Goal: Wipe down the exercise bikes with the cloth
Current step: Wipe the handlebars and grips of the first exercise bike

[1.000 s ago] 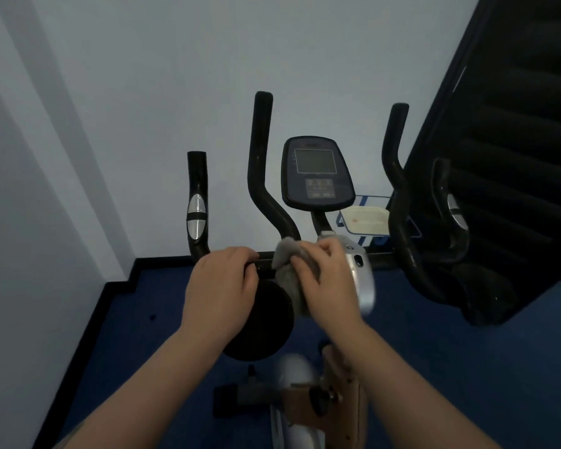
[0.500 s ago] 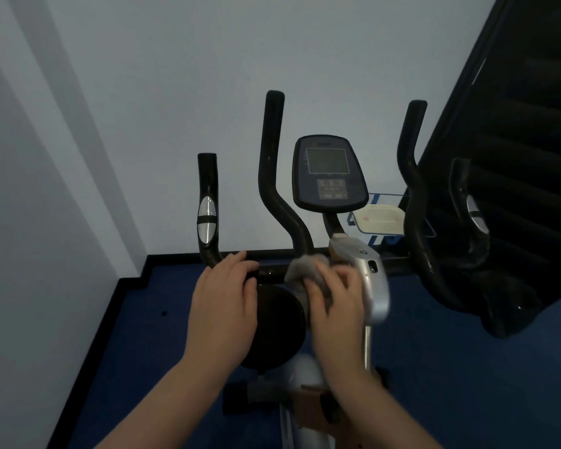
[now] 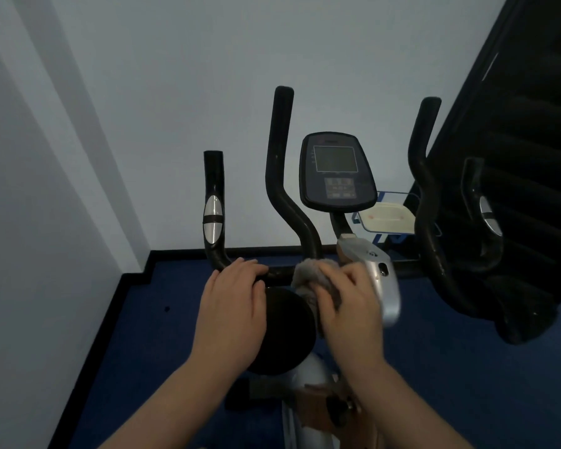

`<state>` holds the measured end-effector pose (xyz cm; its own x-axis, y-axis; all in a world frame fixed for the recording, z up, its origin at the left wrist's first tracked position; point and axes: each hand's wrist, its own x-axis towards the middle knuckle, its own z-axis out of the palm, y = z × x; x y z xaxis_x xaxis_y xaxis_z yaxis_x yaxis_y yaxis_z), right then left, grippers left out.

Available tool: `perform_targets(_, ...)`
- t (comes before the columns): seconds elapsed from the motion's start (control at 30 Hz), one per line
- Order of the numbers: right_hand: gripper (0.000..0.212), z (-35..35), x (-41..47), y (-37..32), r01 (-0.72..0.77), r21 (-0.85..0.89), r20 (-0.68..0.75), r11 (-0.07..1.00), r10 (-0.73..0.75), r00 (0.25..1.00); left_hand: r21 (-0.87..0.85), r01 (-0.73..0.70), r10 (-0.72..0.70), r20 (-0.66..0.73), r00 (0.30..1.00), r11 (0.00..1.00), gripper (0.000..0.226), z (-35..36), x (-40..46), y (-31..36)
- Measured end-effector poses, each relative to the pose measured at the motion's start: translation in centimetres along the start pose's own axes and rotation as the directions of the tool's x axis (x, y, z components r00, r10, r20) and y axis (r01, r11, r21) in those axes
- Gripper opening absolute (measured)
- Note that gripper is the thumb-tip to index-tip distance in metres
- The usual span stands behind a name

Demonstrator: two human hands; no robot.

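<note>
Fingers, right hand (image 3: 347, 306): curled over the grey cloth (image 3: 308, 273), pinching it against the bike's frame.
Fingers, left hand (image 3: 232, 306): bent over the black crossbar (image 3: 277, 272), gripping it just left of the cloth.
Cloth: bunched at the foot of the inner left handlebar (image 3: 280, 176), where that bar meets the crossbar; part of it is hidden under the right hand.
Exercise bike (image 3: 384, 286): directly ahead, its silver column housing just right of the right hand and touching the cloth's edge as far as can be seen.
Console (image 3: 336, 171): dark oval panel with a blank screen and a block of buttons, upright on a stem above the hands.
Handlebars: two tall inner bars rise either side of the console; the short outer left grip (image 3: 212, 209) carries a silver sensor pad, and the outer right grip (image 3: 484, 218) another.
Flywheel cover (image 3: 285, 332): round, black, below the crossbar, between the two forearms.
Floor (image 3: 136, 345): dark blue, with a black skirting along the pale wall (image 3: 175, 92).
Tray (image 3: 387, 218): pale, in a blue-edged holder behind the bike, to the right of the console.
Right edge: large dark slatted shape, too dim to identify.
</note>
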<state>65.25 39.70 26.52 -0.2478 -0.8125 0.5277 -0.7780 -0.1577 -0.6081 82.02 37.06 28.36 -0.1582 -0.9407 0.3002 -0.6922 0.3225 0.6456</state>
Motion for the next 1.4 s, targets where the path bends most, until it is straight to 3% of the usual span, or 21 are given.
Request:
perform_targets(0.07, 0.026, 0.3, 2.9, -0.1, 0.024, -0.061, 0.050, 0.998, -0.021, 0.999, -0.009, -0.020, 0.020, 0.004, 1.000, 1.000, 0.027, 0.0, 0.1, -0.1)
perform_targets(0.17, 0.024, 0.8, 4.7, -1.0, -0.060, -0.003, 0.014, 0.998, 0.060, 0.998, -0.010, -0.037, 0.037, 0.008, 0.999, 0.999, 0.027, 0.0, 0.1, -0.1)
perform_targets(0.37, 0.037, 0.9, -4.0, -0.6, -0.108, 0.143, -0.123, 0.984, 0.126, 0.984, -0.070, -0.014, 0.014, -0.001, 1.000, 0.997, 0.027, 0.0, -0.2, -0.3)
perform_targets(0.47, 0.028, 0.9, -0.5, -0.2, -0.046, 0.056, -0.069, 0.997, 0.050, 0.996, -0.043, -0.050, 0.051, 0.021, 0.998, 0.998, 0.027, -0.1, 0.0, -0.3)
perform_targets(0.6, 0.025, 1.1, 4.2, -0.7, -0.150, 0.081, -0.035, 0.985, 0.153, 0.988, -0.075, -0.050, 0.055, 0.067, 0.996, 0.996, 0.028, -0.2, 0.2, -0.6)
perform_targets(0.7, 0.030, 1.4, -0.3, -1.0, -0.137, 0.109, -0.130, 0.985, 0.151, 0.980, -0.187, -0.035, 0.043, 0.042, 0.998, 0.982, 0.028, 0.0, -0.1, -0.9)
perform_targets(0.8, 0.043, 1.4, -5.1, -1.0, -0.144, 0.124, -0.132, 0.982, 0.160, 0.978, -0.267, -0.038, 0.047, 0.028, 0.998, 0.963, 0.030, 0.0, -0.4, -0.9)
perform_targets(0.9, 0.033, 1.3, -1.4, -0.5, -0.075, 0.057, -0.105, 0.996, 0.081, 0.991, -0.261, -0.058, 0.079, 0.071, 0.994, 0.964, 0.031, -0.3, -0.2, -1.0)
perform_targets(1.07, 0.027, 1.6, 2.3, -1.3, -0.164, 0.032, -0.128, 0.986, 0.167, 0.978, -0.319, -0.089, 0.126, 0.097, 0.987, 0.943, 0.030, -0.9, -0.1, -1.2)
perform_targets(1.2, 0.031, 0.8, 0.2, -0.9, -0.051, -0.024, -0.084, 0.998, 0.048, 0.995, -0.338, -0.218, 0.209, -0.064, 0.976, 0.916, 0.029, -3.1, 3.6, -2.6)
perform_targets(1.3, 0.028, 1.4, 5.7, -1.2, 0.014, -0.164, -0.038, 0.986, -0.020, 0.999, -0.258, -0.278, 0.236, -0.180, 0.955, 0.925, 0.031, -4.9, 8.9, -3.3)
perform_targets(1.4, 0.027, 2.4, 9.7, -2.5, 0.009, -0.196, -0.003, 0.981, -0.010, 1.000, -0.145, -0.277, 0.243, -0.214, 0.946, 0.950, 0.035, -5.9, 13.8, -3.4)
